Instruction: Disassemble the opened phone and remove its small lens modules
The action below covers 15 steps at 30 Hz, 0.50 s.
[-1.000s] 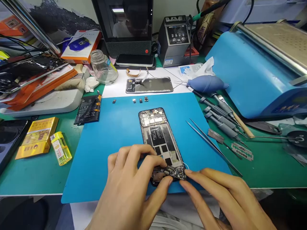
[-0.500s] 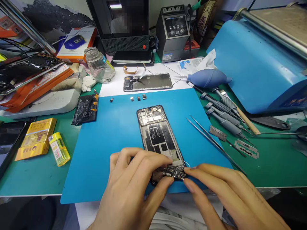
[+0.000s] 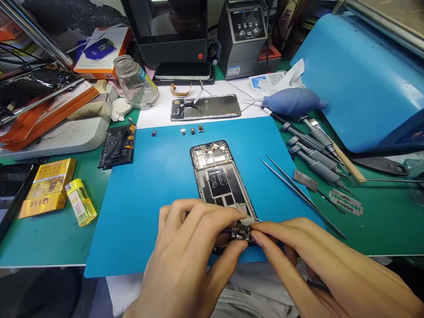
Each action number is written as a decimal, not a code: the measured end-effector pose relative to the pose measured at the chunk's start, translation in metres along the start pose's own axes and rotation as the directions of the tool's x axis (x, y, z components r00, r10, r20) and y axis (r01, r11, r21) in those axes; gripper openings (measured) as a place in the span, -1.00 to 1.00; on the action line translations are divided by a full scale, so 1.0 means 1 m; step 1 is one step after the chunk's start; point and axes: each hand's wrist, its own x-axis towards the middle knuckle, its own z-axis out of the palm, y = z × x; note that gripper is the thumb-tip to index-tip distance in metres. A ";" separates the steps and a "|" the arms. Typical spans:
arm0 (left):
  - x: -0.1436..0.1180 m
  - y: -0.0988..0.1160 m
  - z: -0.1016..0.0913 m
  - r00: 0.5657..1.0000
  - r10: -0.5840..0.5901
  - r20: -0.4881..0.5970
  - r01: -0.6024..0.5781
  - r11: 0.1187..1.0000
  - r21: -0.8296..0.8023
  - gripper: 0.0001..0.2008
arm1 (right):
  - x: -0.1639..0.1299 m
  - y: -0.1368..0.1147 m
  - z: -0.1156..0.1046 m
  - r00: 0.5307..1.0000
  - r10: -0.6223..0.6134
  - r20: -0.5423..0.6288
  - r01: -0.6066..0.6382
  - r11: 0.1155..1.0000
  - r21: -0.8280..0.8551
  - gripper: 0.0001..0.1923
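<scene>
A small dark circuit board (image 3: 241, 232) is at the lower end of an opened phone (image 3: 217, 179), which lies on a blue mat. My left hand (image 3: 192, 247) pinches the board's left part between thumb and index finger, just above the frame. At the board's right end, my right hand (image 3: 298, 251) grips it with thumb and forefinger. My fingers hide much of the phone's bottom edge. A bit of white wire shows beside the frame. The phone's upper board and empty battery bay are exposed.
Tweezers (image 3: 301, 196), a razor blade (image 3: 346, 202) and several screwdrivers (image 3: 314, 152) lie to the right. Small camera parts (image 3: 192, 131) and a phone screen (image 3: 207, 107) sit beyond the phone. On the left are a battery (image 3: 116, 146) and a yellow lighter (image 3: 81, 202).
My right thumb and forefinger have closed in on the board's right end. The board has turned slightly and less of it shows. The whole view has shifted a little.
</scene>
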 end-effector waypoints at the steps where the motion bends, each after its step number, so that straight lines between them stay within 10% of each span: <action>1: 0.000 0.001 0.001 1.000 -0.012 -0.010 0.012 1.000 -0.002 -0.77 | 0.002 0.002 -0.001 1.000 -0.022 0.002 0.022 1.000 0.000 -0.82; 15: 0.003 0.001 0.004 0.997 -0.011 -0.071 0.010 1.000 -0.028 -0.79 | -0.001 0.015 -0.009 0.963 -0.233 0.132 0.252 0.957 -0.146 -0.71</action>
